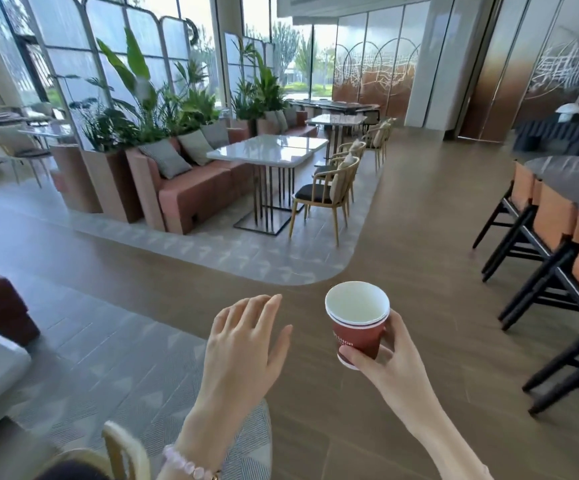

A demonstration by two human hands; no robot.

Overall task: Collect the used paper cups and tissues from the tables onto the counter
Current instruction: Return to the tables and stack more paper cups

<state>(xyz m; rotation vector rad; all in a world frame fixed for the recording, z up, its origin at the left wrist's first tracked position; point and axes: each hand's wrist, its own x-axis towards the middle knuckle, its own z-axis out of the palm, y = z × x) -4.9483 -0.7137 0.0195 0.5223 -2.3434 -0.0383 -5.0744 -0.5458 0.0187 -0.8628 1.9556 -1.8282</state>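
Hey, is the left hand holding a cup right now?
No, the left hand is open with relaxed fingers and holds nothing, while the right hand grips the red paper cup.

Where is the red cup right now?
In the head view, the red paper cup sits low and right of centre, held upright in the right hand, beside the empty left hand, above the wooden floor.
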